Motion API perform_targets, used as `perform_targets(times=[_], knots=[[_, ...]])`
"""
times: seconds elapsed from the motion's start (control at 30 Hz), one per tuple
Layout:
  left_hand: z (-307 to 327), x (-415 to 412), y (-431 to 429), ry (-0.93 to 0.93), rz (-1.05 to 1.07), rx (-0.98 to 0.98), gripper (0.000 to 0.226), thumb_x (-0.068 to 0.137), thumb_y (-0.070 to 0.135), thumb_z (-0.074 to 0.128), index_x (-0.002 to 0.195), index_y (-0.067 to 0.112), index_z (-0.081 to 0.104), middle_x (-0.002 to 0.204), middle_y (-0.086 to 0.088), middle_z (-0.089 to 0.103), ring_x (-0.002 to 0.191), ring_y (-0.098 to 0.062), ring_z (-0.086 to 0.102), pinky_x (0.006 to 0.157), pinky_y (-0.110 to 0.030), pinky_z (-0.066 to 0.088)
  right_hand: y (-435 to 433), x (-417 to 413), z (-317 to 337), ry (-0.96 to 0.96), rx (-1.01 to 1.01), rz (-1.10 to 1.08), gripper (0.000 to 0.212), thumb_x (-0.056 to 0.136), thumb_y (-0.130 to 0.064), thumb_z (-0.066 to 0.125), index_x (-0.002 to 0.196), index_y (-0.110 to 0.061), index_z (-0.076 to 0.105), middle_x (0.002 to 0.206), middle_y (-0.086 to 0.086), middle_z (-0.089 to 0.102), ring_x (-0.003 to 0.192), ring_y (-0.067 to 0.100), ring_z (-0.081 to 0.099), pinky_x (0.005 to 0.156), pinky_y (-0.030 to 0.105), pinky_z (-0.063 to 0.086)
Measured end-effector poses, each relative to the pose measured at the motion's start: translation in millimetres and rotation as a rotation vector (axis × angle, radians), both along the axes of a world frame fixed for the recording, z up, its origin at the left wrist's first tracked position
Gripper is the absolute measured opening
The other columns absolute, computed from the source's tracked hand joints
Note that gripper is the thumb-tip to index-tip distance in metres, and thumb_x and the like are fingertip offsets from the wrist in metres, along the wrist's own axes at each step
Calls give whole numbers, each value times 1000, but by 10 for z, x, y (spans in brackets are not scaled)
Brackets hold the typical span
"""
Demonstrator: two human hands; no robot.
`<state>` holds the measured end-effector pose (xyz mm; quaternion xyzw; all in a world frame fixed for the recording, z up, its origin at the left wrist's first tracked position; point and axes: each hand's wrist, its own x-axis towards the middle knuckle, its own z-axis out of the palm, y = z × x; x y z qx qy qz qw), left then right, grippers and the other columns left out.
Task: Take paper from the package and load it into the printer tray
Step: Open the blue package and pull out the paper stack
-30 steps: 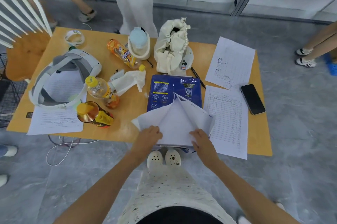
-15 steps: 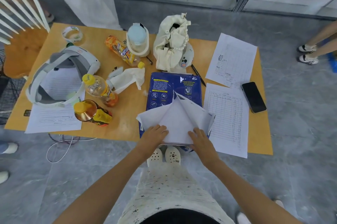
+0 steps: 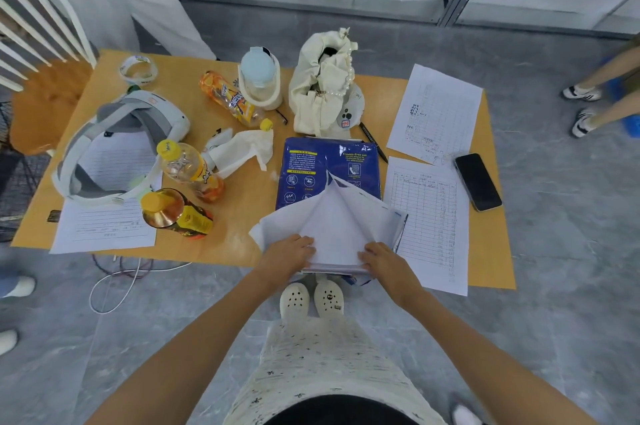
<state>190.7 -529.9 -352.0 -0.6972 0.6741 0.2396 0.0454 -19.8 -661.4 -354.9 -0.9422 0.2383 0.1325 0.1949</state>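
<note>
A blue paper package (image 3: pixel 318 168) lies flat on the wooden table (image 3: pixel 242 216), its near end torn open with white wrapper flaps (image 3: pixel 332 216) folded up into a peak. The white paper stack's edge (image 3: pixel 332 267) shows at the table's front edge. My left hand (image 3: pixel 289 251) grips the stack's near left corner under the left flap. My right hand (image 3: pixel 381 260) holds the near right corner. No printer is in view.
Printed forms (image 3: pixel 429 216) and a black phone (image 3: pixel 478 182) lie right of the package. Bottles (image 3: pixel 188 168), a crumpled tissue (image 3: pixel 242 151), a white headset (image 3: pixel 117 147), a cream bag (image 3: pixel 325 85) and tape roll crowd the left and back. A chair stands at left; people's feet are around.
My hands have stayed at the open end of the package, shifting only slightly on the paper. The person in white behind the table has moved left.
</note>
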Motion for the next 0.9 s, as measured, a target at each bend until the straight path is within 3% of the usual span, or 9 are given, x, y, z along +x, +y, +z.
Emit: perform_targets(times=[0.13, 0.17, 0.27, 0.37, 0.53, 0.67, 0.8, 0.83, 0.9], knots=[[-3, 23, 63, 101, 19, -183, 25, 77, 14, 72, 101, 7, 68, 123, -10, 63, 104, -26, 64, 65, -29, 56, -7, -16, 26, -8, -8, 17, 30, 81, 4, 56, 108, -10, 57, 112, 8, 57, 103, 25, 54, 68, 35, 50], [-6, 43, 78, 124, 23, -187, 26, 74, 13, 75, 99, 6, 68, 120, -11, 65, 102, -27, 65, 65, -30, 57, -8, -15, 28, -16, -10, 12, 36, 77, 7, 57, 109, -10, 58, 112, 8, 58, 102, 26, 55, 67, 36, 51], [-27, 85, 114, 176, 44, -140, 41, 75, 18, 74, 113, 6, 62, 130, -12, 57, 116, -26, 56, 83, -37, 54, -3, -5, 18, -41, -8, -18, 42, 71, 13, 59, 106, -9, 61, 107, 8, 62, 97, 27, 58, 63, 38, 53], [-51, 106, 167, 163, 48, -132, 55, 63, 23, 84, 110, 9, 60, 122, -11, 62, 108, -27, 61, 76, -33, 57, 0, -2, 32, -75, -13, -41, 41, 67, 15, 61, 100, -9, 63, 100, 8, 65, 90, 27, 60, 59, 38, 53], [-9, 77, 208, 179, 108, -217, 45, 70, 24, 78, 108, 11, 59, 117, -6, 63, 105, -23, 60, 84, -29, 54, -39, -15, 126, -180, -24, -118, 40, 60, 11, 70, 93, -11, 64, 88, 6, 67, 78, 25, 64, 53, 34, 53], [96, 79, 161, 410, 390, -246, 23, 84, 16, 65, 107, 11, 65, 109, 0, 66, 101, -7, 54, 87, -30, 48, -68, -32, 275, -304, -55, -168, 40, 58, 14, 69, 90, -10, 66, 84, 5, 69, 73, 24, 67, 49, 33, 55], [256, 64, 99, 520, 637, -247, 12, 84, 14, 67, 94, 11, 73, 80, 31, 62, 74, 16, 57, 77, -21, 45, -120, 28, 470, -421, -129, -221, 34, 60, 14, 69, 83, -11, 66, 78, 5, 71, 67, 23, 67, 46, 34, 56], [294, 71, 78, 512, 682, -258, 12, 84, 15, 67, 93, 10, 74, 80, 31, 64, 72, 12, 59, 75, -22, 45, -137, 70, 535, -438, -136, -221, 30, 63, 13, 65, 82, -11, 66, 77, 5, 70, 65, 23, 67, 46, 33, 55], [406, 119, 15, 443, 730, -298, 20, 87, 22, 64, 99, 10, 73, 97, 10, 73, 85, -9, 67, 81, -27, 50, -200, 179, 694, -477, -114, -276, 19, 74, 2, 54, 83, -9, 66, 80, 6, 71, 69, 24, 66, 54, 34, 54]])
